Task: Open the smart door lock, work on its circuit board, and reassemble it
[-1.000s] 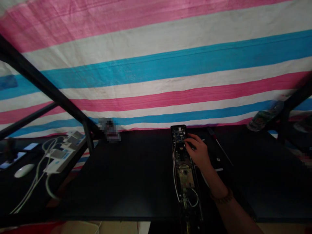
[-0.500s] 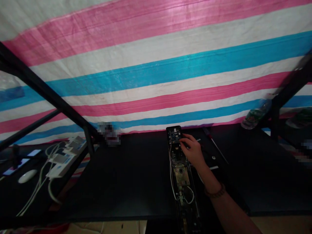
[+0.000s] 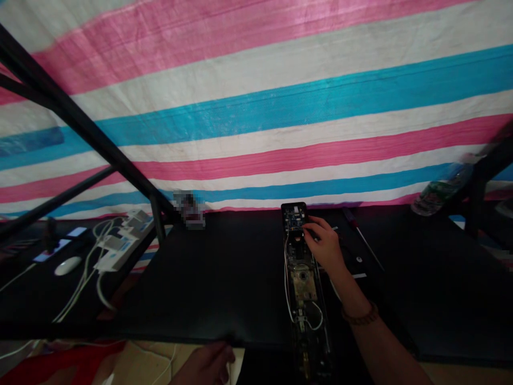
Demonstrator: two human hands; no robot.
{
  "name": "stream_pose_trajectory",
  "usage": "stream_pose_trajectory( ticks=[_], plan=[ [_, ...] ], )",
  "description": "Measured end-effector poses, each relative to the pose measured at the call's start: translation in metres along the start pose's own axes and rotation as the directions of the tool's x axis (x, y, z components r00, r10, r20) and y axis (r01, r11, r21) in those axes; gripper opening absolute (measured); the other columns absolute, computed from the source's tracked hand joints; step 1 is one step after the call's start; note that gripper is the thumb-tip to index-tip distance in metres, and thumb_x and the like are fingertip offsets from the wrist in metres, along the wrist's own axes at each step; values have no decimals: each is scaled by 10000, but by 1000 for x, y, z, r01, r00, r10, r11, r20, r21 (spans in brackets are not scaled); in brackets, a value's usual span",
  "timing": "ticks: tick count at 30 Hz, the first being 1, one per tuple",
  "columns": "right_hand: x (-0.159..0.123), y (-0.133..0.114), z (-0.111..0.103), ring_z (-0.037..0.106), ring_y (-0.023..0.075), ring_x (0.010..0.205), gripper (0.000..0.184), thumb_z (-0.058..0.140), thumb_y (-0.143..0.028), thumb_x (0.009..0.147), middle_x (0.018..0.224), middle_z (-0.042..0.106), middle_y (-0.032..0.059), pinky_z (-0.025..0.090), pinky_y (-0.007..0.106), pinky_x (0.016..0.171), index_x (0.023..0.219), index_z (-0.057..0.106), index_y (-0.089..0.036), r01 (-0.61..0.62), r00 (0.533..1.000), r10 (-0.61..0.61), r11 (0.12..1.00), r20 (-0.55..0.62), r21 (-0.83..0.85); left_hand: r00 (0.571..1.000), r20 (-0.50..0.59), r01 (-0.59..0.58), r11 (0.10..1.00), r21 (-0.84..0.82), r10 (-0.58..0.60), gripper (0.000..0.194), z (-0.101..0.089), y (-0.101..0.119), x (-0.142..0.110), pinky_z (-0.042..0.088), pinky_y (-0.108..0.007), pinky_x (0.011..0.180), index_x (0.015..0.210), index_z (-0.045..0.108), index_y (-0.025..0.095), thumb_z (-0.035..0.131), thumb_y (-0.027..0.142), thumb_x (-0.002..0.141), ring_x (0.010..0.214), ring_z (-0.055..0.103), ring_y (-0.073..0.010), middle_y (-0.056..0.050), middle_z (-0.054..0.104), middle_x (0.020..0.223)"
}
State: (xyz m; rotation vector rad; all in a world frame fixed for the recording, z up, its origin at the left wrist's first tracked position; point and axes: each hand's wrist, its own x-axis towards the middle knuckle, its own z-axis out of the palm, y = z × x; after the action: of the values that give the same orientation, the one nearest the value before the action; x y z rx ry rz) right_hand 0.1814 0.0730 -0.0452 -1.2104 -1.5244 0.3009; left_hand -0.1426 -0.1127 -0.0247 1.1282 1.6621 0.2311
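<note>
Left hand [image 3: 206,364] come into view (low), right hand [image 3: 325,247] at opened device [image 3: 304,286]

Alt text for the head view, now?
Right hand at a circuit board in a long, opened black device on a black table; left hand low, by the near edge. A screwdriver lies right of the device; striped sheeting hangs behind.

No text, number or brand name is legible. The tilted bottle [image 3: 432,197] at the far right bears a partly green label; its lettering cannot be resolved. The power strip [image 3: 110,261] at the left carries blue markings, unreadable. Any print on the circuit board [image 3: 294,217] is too small to read.
</note>
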Motion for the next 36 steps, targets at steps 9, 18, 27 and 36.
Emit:
stream_pose_trajectory(
  ticks=[9, 18, 27, 36],
  plan=[
    [0, 0, 1, 705, 261, 967, 162, 603, -242, 872, 1130, 690, 124, 606, 386, 772, 905, 760, -220, -7, 1000, 7, 1000, 0, 13, 651, -536, -670, 739, -73, 537, 344, 51, 136, 90, 503, -388, 937, 1016, 721, 191, 615, 489, 881, 1025, 666, -271, -110, 735, 1057],
    [2, -1, 0, 707, 261, 990, 162, 594, -235, 880, 1131, 693, 129, 590, 403, 852, 907, 753, -214, 16, 1000, -16, 1000, -20, -13, 740, -354, -656, 498, -567, 572, 833, 111, 158, 127, 337, -362, 1202, 1575, 320, 232, 674, 497, 870, 1489, 378, -266, -98, 400, 1619],
    [2, 1, 2, 707, 256, 985, 164, 592, -246, 885, 1135, 698, 119, 589, 411, 879, 911, 752, -224, 14, 1000, -14, 1000, 3, 19, 750, -423, -637, 386, -667, 508, 775, 119, 139, 128, 404, -401, 1166, 1504, 496, 266, 735, 459, 793, 1447, 437, -325, -76, 467, 1578],
    [3, -1, 3, 703, 258, 993, 156, 594, -224, 877, 1129, 692, 129, 590, 405, 868, 901, 748, -214, 12, 1000, -12, 1000, -2, 25, 790, -368, -578, 397, -713, 491, 845, 116, 140, 129, 498, -387, 1075, 1548, 429, 211, 734, 396, 782, 1356, 546, -325, -101, 582, 1475]
  ],
)
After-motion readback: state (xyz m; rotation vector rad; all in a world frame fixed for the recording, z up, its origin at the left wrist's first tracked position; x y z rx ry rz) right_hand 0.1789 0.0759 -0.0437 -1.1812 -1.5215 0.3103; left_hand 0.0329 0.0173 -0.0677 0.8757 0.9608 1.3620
